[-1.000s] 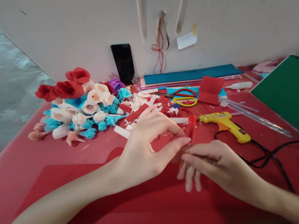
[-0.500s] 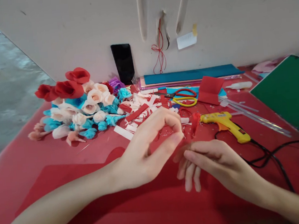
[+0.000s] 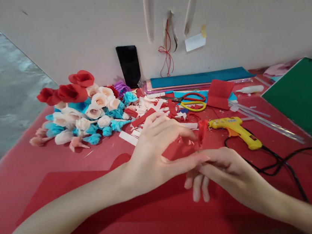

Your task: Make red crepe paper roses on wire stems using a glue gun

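Observation:
Over the red paper sheet (image 3: 166, 209), my left hand (image 3: 160, 150) is open, its thumb and forefinger spread apart and nothing visible between them. Its thumb tip meets the fingers of my right hand (image 3: 221, 173). The right thumb and forefinger are pressed together in a pinch, the other fingers hanging loosely below; anything between them is hidden. Just beyond the hands stands a small piece of red paper (image 3: 203, 132), at the nozzle of a yellow glue gun (image 3: 237, 128).
Paper flowers (image 3: 88, 113) are heaped at the left. Paper scraps (image 3: 149, 108) and scissors (image 3: 192, 103) lie behind my hands. A phone (image 3: 129, 65) leans on the wall. Glue sticks (image 3: 269, 124), a green board (image 3: 303, 104) and a black cord (image 3: 287, 160) are at the right.
My left hand has opened from a curled pinch, its thumb stretching right to touch the right fingers. My right hand stays nearly in place, its thumb and forefinger closing together.

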Demonstrator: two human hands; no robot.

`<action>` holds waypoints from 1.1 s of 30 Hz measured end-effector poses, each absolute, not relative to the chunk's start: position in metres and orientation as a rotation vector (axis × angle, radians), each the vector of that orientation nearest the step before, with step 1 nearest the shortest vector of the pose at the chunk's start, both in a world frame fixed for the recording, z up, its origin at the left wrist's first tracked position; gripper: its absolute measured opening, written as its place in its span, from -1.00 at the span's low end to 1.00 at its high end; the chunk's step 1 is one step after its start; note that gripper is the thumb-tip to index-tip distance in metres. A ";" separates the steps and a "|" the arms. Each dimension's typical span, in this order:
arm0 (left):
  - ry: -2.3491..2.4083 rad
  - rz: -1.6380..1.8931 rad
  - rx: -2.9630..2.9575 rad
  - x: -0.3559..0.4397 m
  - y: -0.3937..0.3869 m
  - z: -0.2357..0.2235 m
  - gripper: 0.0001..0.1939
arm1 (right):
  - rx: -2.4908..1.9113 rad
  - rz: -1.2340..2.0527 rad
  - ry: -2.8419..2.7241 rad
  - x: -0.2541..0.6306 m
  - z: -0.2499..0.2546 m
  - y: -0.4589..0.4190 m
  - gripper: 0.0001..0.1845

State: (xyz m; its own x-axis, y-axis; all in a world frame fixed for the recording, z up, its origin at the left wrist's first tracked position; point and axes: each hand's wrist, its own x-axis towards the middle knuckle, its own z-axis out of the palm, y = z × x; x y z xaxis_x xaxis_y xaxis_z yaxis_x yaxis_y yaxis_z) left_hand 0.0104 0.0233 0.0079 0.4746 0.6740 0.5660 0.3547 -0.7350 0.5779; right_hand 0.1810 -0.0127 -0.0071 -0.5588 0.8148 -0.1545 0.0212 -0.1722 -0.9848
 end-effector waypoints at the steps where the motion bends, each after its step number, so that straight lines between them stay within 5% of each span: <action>1: 0.870 1.147 2.369 0.010 0.023 0.008 -0.80 | -0.980 1.778 -1.534 0.180 -0.007 -0.013 -0.70; 9: 0.896 1.156 2.408 0.008 0.022 0.008 -0.96 | -1.015 1.786 -1.568 0.181 -0.006 -0.012 -0.65; 33: 0.709 1.054 2.292 0.009 0.022 0.004 -0.82 | -0.958 1.852 -1.503 0.182 -0.008 -0.014 -0.67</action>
